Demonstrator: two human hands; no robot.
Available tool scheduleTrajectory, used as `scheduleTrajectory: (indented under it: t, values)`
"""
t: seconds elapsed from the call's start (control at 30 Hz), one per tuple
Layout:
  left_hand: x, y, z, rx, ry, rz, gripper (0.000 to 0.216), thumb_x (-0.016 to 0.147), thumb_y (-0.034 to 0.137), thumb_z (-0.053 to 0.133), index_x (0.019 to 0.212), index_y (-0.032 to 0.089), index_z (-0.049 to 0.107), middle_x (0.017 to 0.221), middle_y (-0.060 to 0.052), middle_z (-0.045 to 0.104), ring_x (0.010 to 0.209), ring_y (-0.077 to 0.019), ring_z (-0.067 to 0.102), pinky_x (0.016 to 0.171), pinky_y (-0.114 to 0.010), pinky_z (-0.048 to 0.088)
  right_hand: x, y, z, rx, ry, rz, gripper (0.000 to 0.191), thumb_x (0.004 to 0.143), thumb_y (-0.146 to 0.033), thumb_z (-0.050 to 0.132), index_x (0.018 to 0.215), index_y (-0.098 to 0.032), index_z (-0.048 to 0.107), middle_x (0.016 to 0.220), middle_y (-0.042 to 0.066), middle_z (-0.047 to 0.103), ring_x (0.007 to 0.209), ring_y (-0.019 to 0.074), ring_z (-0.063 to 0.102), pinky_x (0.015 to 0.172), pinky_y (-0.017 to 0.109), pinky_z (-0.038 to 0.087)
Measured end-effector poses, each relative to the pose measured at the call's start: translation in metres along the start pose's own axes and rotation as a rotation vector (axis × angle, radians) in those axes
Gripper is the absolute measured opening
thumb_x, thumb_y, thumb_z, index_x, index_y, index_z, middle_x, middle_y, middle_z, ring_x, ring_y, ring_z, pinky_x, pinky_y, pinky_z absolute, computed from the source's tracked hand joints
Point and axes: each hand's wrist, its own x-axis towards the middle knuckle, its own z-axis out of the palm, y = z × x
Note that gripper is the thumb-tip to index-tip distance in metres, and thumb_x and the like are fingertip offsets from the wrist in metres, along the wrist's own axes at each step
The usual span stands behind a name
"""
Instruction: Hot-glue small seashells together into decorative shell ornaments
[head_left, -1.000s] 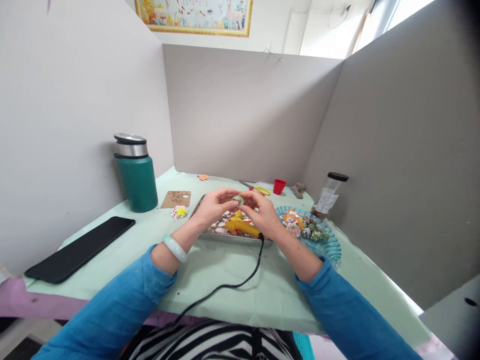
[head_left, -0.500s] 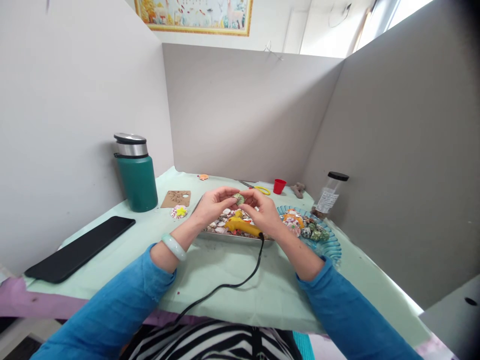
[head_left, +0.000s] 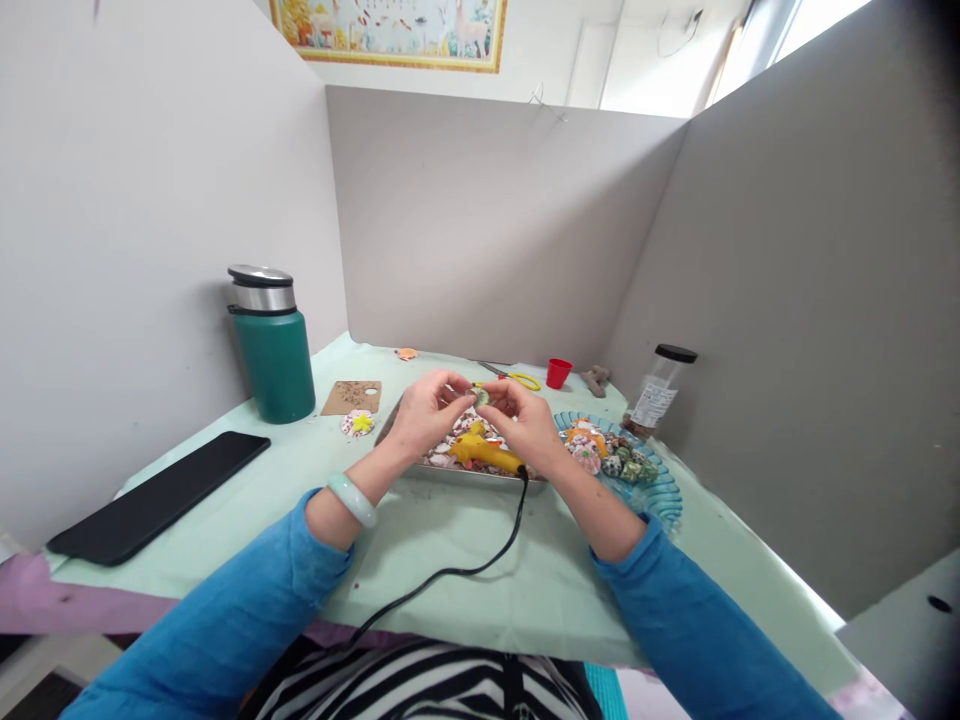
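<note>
Hands (head_left: 429, 412) (head_left: 525, 425) together, both pinching a greenish piece (head_left: 481, 397), above metal tray (head_left: 461, 476), forearms (head_left: 600, 505) slanting inward

"What does the held piece (head_left: 481, 397) look like?"
"Small, roundish, mottled in pale and darker green."
"Where is it?"
"Over the metal tray (head_left: 466, 478), pinched at 2 sides by the left hand (head_left: 431, 412) and right hand (head_left: 523, 425)."
"Its tilt?"
"Too small and covered to tell."
</note>
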Motion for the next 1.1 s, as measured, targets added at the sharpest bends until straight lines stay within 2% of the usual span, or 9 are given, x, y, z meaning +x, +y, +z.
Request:
scheduleTrajectory:
  t: [0.1, 0.2, 0.37, 0.5, 0.73, 1.1]
  values:
    - [-0.002, 0.000, 0.001, 0.156, 0.055, 0.192, 0.010, 0.079, 0.026, 0.058, 0.081, 0.017, 0.057, 0.081, -0.002, 0.058, 0.065, -0.0107, 0.055, 0.061, -0.023, 0.046, 0.000, 0.003, 0.001, 0.009, 0.003, 0.003, 0.026, 0.075, -0.030, 0.063, 0.099, -0.018, 0.061, 0.072, -0.001, 0.059, 0.062, 0.0124, 0.054, 0.059, 0.025, 0.043]
    - [-0.005, 0.001, 0.001, 0.272, 0.043, 0.350, 0.004, 0.081, 0.019, 0.052, 0.081, 0.018, 0.056, 0.083, -0.003, 0.057, 0.069, -0.0109, 0.055, 0.062, -0.022, 0.045, 0.001, 0.006, 0.001, 0.016, 0.001, -0.008, 0.027, 0.075, -0.029, 0.063, 0.099, -0.018, 0.060, 0.073, 0.000, 0.059, 0.064, 0.0129, 0.054, 0.060, 0.026, 0.044]
    - [-0.009, 0.002, 0.003, 0.395, 0.035, 0.443, 0.008, 0.083, 0.015, 0.048, 0.081, 0.018, 0.055, 0.081, -0.003, 0.059, 0.068, -0.0111, 0.054, 0.062, -0.022, 0.043, 0.001, 0.007, 0.002, 0.061, -0.010, -0.022, 0.026, 0.074, -0.028, 0.063, 0.098, -0.018, 0.060, 0.075, 0.000, 0.059, 0.065, 0.0133, 0.054, 0.061, 0.026, 0.044]
    - [-0.010, 0.002, 0.005, 0.422, 0.030, 0.426, 0.010, 0.083, 0.015, 0.048, 0.079, 0.018, 0.056, 0.076, -0.002, 0.059, 0.065, -0.0113, 0.054, 0.062, -0.023, 0.042, 0.001, 0.012, 0.002, 0.053, -0.016, -0.006, 0.028, 0.074, -0.029, 0.064, 0.100, -0.018, 0.060, 0.077, 0.001, 0.061, 0.066, 0.0134, 0.056, 0.062, 0.026, 0.045]
    - [-0.006, -0.001, 0.004, 0.289, 0.008, 0.302, 0.011, 0.083, 0.018, 0.051, 0.085, 0.018, 0.062, 0.082, -0.003, 0.066, 0.071, -0.0126, 0.058, 0.067, -0.024, 0.044, 0.003, 0.021, 0.001, -0.007, -0.032, -0.011, 0.030, 0.078, -0.032, 0.061, 0.105, -0.019, 0.061, 0.080, 0.002, 0.063, 0.068, 0.0141, 0.057, 0.065, 0.028, 0.046]
    - [-0.003, 0.000, 0.001, 0.314, 0.010, 0.193, 0.014, 0.081, 0.026, 0.052, 0.078, 0.017, 0.062, 0.073, -0.002, 0.064, 0.062, -0.0115, 0.054, 0.062, -0.023, 0.042, 0.001, 0.007, 0.000, -0.101, -0.025, -0.044, 0.028, 0.078, -0.032, 0.061, 0.104, -0.020, 0.062, 0.085, 0.003, 0.066, 0.069, 0.0142, 0.058, 0.063, 0.027, 0.046]
